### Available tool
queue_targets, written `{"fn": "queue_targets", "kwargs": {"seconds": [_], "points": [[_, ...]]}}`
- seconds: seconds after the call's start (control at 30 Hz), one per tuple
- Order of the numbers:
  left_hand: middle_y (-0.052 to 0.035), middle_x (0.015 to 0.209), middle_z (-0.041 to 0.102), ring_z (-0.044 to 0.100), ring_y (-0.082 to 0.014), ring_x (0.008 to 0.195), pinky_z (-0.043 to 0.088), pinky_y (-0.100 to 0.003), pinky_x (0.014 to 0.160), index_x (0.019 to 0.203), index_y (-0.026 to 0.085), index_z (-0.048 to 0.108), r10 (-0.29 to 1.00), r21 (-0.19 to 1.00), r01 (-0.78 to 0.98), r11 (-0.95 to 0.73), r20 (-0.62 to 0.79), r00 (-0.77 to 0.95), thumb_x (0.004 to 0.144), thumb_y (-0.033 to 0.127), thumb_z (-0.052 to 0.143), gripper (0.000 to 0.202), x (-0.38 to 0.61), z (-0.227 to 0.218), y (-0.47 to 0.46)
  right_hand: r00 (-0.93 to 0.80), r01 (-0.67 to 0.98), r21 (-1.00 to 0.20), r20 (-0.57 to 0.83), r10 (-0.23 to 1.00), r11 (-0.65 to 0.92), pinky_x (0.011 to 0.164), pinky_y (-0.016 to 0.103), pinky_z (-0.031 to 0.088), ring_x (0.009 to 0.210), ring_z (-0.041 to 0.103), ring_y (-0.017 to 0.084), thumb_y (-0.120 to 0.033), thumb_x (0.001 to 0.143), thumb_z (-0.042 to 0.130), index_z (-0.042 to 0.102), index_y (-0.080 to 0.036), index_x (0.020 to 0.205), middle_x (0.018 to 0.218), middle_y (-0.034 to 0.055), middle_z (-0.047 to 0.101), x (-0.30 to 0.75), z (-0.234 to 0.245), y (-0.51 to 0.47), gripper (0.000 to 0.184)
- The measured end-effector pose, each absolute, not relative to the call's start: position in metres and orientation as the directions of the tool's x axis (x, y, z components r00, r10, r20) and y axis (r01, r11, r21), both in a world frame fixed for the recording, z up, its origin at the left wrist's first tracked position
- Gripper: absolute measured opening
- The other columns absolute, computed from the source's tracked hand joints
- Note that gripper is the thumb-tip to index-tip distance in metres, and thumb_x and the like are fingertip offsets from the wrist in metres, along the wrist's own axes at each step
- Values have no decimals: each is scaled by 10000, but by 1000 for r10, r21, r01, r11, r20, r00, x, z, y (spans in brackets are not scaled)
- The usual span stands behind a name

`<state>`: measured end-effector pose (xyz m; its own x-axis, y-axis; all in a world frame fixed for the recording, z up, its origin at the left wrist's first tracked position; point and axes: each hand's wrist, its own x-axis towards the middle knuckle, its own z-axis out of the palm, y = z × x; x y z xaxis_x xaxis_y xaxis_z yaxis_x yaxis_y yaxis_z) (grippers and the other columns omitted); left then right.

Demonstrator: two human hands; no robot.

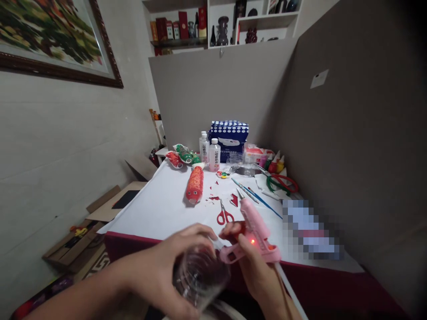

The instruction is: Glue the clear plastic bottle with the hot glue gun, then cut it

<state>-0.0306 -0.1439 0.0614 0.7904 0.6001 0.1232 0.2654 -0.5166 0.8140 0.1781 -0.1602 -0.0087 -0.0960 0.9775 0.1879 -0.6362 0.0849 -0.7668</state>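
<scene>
My left hand (167,262) is wrapped round a clear plastic bottle (203,275), held tilted just in front of the table's near edge. In my right hand (251,262) is a pink hot glue gun (255,220), its nozzle pointing up and away and a red light glowing on its side. The fingertips of my right hand come close to the bottle's far end; whether they touch it I cannot tell. Just beyond the hands lie red-handled scissors (225,214) and a cut red scrap (234,200) on the white table cover (153,209).
A red decorated bottle figure (194,184) with eyes lies left of centre. Behind it stand labelled bottles (215,155) and a blue bag (229,140). Brushes (256,195), green-and-orange-handled scissors (280,182) and paint bottles (275,163) lie right. Grey panels (220,89) enclose the back and right.
</scene>
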Motion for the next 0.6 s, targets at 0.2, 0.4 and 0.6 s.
{"fn": "queue_targets", "kwargs": {"seconds": [0.2,0.4,0.6], "points": [[-100,1177,677,626,-299,1058,492,-387,869,1144,226,629,897,988,137,-66,-1,443,655,347,735,515,-75,69,-128,159,-434,-875,160,974,214,443,210,306,473,365,75,-321,834,714,558,-294,1181,647,-83,446,214,-9,-169,381],[-89,979,751,673,-271,968,490,-328,801,1001,208,724,991,997,78,18,-29,130,619,332,817,412,-82,71,-98,240,-264,-954,81,967,145,438,254,329,522,460,132,-492,800,713,616,-222,935,696,1,576,238,-28,-168,317],[-119,923,746,702,-256,830,533,-326,703,913,166,717,999,999,-6,39,-39,14,607,308,814,350,-88,73,-56,174,-170,-962,184,967,214,448,269,346,480,432,130,-424,777,741,567,-231,872,593,-46,496,250,-16,-146,277]]}}
